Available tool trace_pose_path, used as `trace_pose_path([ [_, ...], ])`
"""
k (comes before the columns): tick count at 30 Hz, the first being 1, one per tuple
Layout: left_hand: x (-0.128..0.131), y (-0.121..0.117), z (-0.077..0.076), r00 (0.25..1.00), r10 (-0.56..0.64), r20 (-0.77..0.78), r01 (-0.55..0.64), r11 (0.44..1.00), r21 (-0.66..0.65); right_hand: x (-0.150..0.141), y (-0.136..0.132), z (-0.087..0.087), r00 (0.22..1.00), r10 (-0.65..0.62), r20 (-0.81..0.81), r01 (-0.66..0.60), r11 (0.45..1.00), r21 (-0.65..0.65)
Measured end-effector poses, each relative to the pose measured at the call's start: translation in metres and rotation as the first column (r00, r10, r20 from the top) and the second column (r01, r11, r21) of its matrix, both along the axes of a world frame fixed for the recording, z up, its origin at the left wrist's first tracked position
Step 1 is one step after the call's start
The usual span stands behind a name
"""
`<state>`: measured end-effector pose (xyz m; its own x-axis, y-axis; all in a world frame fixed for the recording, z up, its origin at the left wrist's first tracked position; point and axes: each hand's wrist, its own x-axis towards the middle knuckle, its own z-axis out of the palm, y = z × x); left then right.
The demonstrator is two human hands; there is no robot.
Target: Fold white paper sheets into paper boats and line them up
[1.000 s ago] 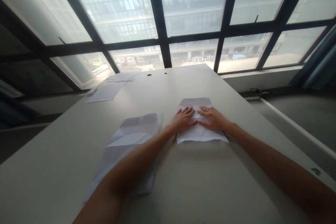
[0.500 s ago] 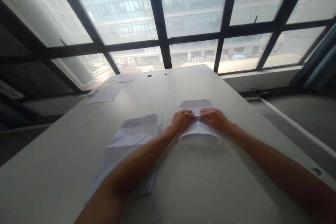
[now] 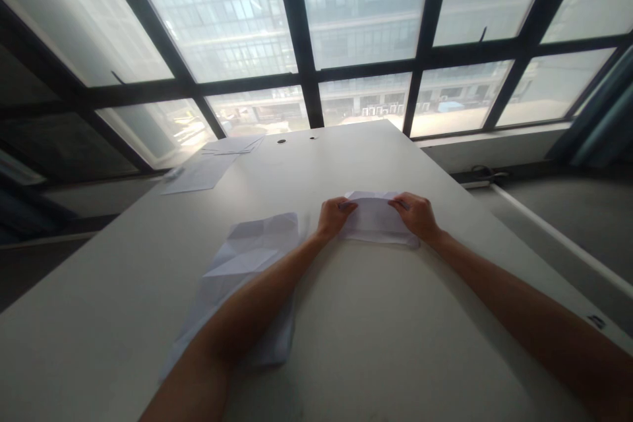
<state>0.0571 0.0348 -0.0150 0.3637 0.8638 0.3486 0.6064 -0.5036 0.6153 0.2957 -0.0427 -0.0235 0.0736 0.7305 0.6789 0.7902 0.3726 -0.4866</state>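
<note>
The step in hand appears to be folding: the paper (image 3: 376,219) lies on the table (image 3: 380,323), ahead of the person and between the two hands, with its far part bent up into a curved edge. The left hand (image 3: 332,217) pinches that edge near its left end, thumb against curled fingers, and the right hand (image 3: 419,214) pinches it near its right end in much the same way. The next move seems to call for matching the edges evenly while both grips stay level, then firm pressure along the bend; a skewed crease is the likely slip. The table is white and smooth, with two small holes (image 3: 281,141) by its far edge. A larger creased sheet (image 3: 264,237) lies to the left, partly hidden under the left forearm, and some flat papers (image 3: 198,175) rest at the far left corner. Beyond stand tall windows (image 3: 363,6) in dark frames, facing a building. On the right are a blue curtain (image 3: 601,122) and a pale pole (image 3: 558,233) running alongside the table.
</note>
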Motion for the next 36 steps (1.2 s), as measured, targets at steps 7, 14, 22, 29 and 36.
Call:
trace_pose_path([
  [7, 0.002, -0.006, 0.001, 0.992, 0.053, 0.115, -0.074, 0.980, 0.187, -0.011, 0.000, 0.006, 0.881, -0.054, -0.471, 0.101, 0.992, 0.076],
  [14, 0.001, -0.006, 0.003, 0.942, 0.169, 0.288, -0.231, 0.953, 0.198, -0.009, 0.009, -0.007, 0.799, 0.053, -0.599, -0.107, 0.993, -0.055],
  [22, 0.003, 0.001, -0.001, 0.890, 0.149, 0.430, -0.210, 0.973, 0.097, -0.010, 0.006, -0.003, 0.879, -0.122, -0.461, 0.113, 0.992, -0.048],
  [29, 0.002, 0.009, -0.007, 0.868, 0.080, 0.490, -0.075, 0.997, -0.029, 0.001, 0.016, -0.015, 0.799, -0.265, -0.540, 0.236, 0.964, -0.125],
  [36, 0.005, 0.006, -0.011, 0.908, -0.015, 0.419, 0.070, 0.991, -0.116, 0.008, 0.023, -0.025, 0.791, -0.330, -0.515, 0.296, 0.943, -0.149],
])
